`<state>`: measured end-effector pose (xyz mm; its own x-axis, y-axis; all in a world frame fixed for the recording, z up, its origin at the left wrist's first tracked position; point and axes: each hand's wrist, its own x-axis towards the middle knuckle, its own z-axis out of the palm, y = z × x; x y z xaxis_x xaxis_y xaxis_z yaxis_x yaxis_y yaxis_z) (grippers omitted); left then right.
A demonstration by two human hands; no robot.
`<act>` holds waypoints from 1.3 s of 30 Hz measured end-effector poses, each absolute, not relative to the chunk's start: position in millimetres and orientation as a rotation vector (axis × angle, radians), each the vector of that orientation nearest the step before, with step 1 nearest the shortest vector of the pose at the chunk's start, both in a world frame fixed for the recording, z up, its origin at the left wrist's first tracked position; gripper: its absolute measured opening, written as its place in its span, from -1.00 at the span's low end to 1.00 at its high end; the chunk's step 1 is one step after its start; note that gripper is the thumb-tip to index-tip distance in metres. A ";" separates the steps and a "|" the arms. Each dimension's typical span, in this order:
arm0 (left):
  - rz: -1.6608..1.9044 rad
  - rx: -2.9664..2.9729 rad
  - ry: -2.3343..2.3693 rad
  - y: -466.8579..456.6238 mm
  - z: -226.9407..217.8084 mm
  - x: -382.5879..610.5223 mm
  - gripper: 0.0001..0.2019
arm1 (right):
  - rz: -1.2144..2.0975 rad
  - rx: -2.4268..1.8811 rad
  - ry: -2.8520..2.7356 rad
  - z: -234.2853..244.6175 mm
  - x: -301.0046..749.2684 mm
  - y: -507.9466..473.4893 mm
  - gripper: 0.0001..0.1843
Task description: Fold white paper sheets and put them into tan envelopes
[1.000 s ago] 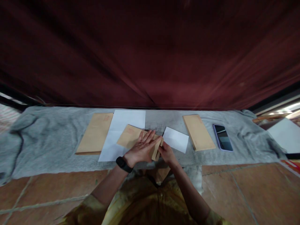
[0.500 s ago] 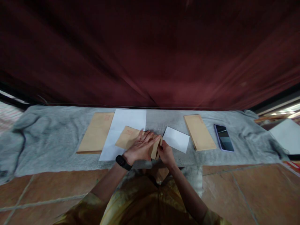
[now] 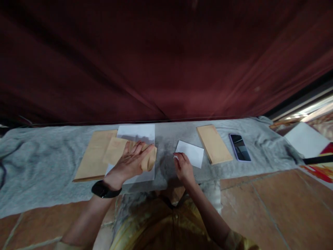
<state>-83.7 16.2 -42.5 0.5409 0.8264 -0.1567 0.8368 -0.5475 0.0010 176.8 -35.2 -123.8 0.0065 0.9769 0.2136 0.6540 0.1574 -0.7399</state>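
A brown paper envelope (image 3: 114, 147) is in my left hand (image 3: 132, 160), whose fingers lie across its top. Its right end bows open in a loop beyond my fingertips. Part of the envelope overlaps a white sheet (image 3: 137, 130) and a stack of larger brown envelopes (image 3: 92, 156). My right hand (image 3: 184, 167) is at the left edge of a small white paper (image 3: 194, 154), with thumb and fingers pinched on a bit of white paper. Whether that bit belongs to the top piece or is separate, I cannot tell.
Right of the white paper lies another stack of brown envelopes (image 3: 214, 144), then a phone (image 3: 239, 147) in a purple case. A grey cloth (image 3: 166, 135) covers the long surface. Behind it hangs a dark red curtain (image 3: 166, 69). White sheets (image 3: 304, 139) are at far right.
My left hand has moved left with the envelope. My right hand has let go of the envelope's open end and now pinches at the small white paper. The view has shifted slightly.
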 end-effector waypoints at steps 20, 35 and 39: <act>-0.549 2.258 1.599 24.3 -71.6 -114.7 0.18 | 0.033 -1.716 -2.320 -143.9 218.9 -71.2 -0.37; 0.047 2.579 1.135 -8.3 -89.6 -7.7 -0.22 | 0.068 -1.799 -2.273 -143.6 253.6 -97.7 -0.37; 0.065 2.599 1.010 -17.9 -98.1 31.2 -0.22 | 0.060 -1.832 -2.263 -143.5 259.6 -102.6 -0.37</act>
